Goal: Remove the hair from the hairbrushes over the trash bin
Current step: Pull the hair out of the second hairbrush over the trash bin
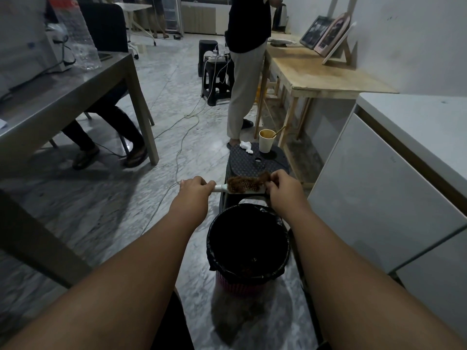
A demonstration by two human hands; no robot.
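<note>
A white-handled hairbrush [241,187] lies level between my hands, its bristles matted with brown hair [246,182]. My left hand [194,188] grips the handle at the brush's left end. My right hand [280,186] pinches the tuft of hair at the brush's right end. The brush hangs just beyond the far rim of the trash bin [249,280], a pink bin lined with a black bag, which stands on the floor between my forearms.
A black stool [257,160] behind the bin carries a paper cup [266,140] and a crumpled tissue [246,147]. A white cabinet [379,188] stands right, a grey table [75,97] left. A person [246,72] stands ahead by a wooden table. Cables cross the floor.
</note>
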